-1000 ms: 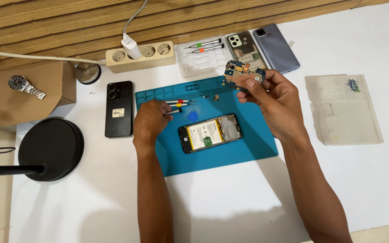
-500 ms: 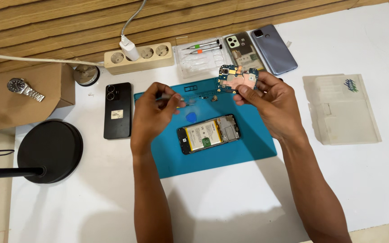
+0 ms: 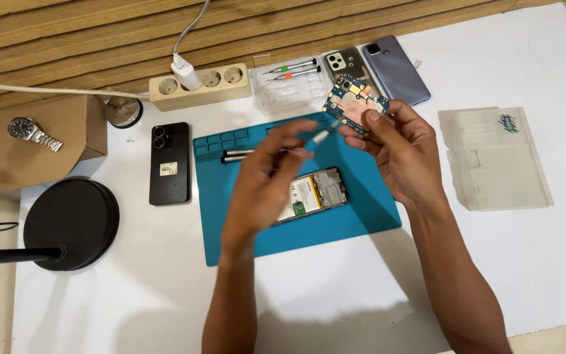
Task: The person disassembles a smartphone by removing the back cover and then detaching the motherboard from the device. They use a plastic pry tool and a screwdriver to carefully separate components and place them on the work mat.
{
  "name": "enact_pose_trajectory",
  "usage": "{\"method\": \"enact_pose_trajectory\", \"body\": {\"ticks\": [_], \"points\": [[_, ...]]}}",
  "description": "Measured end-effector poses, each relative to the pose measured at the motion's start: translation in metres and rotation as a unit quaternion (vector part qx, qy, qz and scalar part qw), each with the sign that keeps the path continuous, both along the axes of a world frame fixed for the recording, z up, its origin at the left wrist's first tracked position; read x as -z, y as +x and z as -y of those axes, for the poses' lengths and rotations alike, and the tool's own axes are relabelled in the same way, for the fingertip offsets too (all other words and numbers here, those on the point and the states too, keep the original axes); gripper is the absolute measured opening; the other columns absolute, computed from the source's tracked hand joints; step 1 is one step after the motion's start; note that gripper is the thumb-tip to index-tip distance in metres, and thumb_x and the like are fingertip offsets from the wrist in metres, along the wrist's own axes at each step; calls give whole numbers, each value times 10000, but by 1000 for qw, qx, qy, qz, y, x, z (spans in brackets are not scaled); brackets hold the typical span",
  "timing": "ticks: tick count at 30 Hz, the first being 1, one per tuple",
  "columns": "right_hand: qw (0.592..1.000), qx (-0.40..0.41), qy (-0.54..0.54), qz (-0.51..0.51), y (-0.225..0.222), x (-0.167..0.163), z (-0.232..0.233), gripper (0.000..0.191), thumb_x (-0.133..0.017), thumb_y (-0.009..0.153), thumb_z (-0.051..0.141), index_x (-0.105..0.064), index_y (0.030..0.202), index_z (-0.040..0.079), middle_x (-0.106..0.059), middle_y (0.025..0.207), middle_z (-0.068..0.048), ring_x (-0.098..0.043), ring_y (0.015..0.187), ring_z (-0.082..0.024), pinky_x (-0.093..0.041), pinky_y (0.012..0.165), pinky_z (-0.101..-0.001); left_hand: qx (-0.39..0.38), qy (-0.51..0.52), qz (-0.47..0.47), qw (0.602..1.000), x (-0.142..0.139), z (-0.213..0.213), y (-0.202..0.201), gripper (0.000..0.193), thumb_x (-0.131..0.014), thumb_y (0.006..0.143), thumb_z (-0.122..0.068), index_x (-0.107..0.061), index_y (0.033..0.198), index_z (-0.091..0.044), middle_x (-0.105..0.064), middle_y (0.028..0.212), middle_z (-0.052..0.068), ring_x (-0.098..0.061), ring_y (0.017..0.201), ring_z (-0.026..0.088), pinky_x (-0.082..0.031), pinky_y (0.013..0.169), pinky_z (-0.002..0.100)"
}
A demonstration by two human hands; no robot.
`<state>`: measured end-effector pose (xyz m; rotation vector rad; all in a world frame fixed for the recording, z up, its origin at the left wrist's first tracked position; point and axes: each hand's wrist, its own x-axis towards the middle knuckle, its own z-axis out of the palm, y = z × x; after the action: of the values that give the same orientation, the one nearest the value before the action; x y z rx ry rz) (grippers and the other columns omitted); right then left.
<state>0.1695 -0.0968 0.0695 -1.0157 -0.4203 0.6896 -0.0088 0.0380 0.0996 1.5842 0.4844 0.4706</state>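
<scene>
My right hand (image 3: 404,147) holds a small blue circuit board (image 3: 355,105) up above the back edge of a teal work mat (image 3: 368,196). My left hand (image 3: 266,183) is blurred and grips a thin grey tool (image 3: 316,139), its tip pointing toward the board. Below the hands, an opened phone (image 3: 312,195) with its battery showing lies on the mat. Two dark screwdrivers (image 3: 237,155) rest on the mat's left side.
A black phone (image 3: 169,162) lies left of the mat. Behind are a power strip (image 3: 198,82), a clear tray with screwdrivers (image 3: 286,85) and two phone backs (image 3: 391,69). A clear plastic box (image 3: 496,157) sits right, a cardboard box with a watch (image 3: 31,133) and black lamp base (image 3: 70,223) left.
My left hand has lifted off the mat with the grey tool and swung right toward the board. My right hand has kept the board raised in about the same place.
</scene>
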Motion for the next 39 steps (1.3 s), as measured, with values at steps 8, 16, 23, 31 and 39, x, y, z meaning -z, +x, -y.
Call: {"method": "enact_pose_trajectory", "body": {"ticks": [8,16,23,31,39], "points": [[998,10,-26,51,-8,-9,-2,148,-616,1030,16,-610,1174,-14,-753,1138,-174,-743,1011,-258,-654,854,-347,-147,325,22,934,-14,34,12,212,-704,1017,-219,-746,1215,-156,-606,769,45,-554,588,149,-460,530,318],[994,-26,13,104,-10,-10,-1,271,-604,1012,-47,-555,1279,-62,-706,1183,-231,-740,1090,-281,-655,935,-355,-162,366,-18,916,-12,41,11,212,-709,995,-214,-757,1198,-173,-646,786,36,-606,550,162,-470,472,330],[993,-24,14,114,-11,-10,-1,275,-610,1010,-55,-555,1280,-67,-706,1187,-234,-741,1083,-280,-656,920,-343,-160,383,0,910,-14,41,10,213,-702,1008,-218,-752,1213,-186,-654,813,32,-630,584,156,-485,496,317],[992,-19,10,125,-10,-8,1,289,-622,1017,-53,-552,1297,-75,-712,1166,-225,-740,1051,-257,-657,922,-344,-167,389,-5,906,-11,42,11,208,-714,999,-222,-757,1201,-194,-647,808,29,-622,574,145,-481,488,310],[982,14,-35,186,-11,-11,4,400,-659,984,-22,-507,1354,-36,-742,1063,-220,-770,952,-218,-675,864,-329,-160,400,45,901,-6,35,16,184,-746,992,-211,-757,1176,-209,-647,834,8,-579,565,128,-466,511,307]]}}
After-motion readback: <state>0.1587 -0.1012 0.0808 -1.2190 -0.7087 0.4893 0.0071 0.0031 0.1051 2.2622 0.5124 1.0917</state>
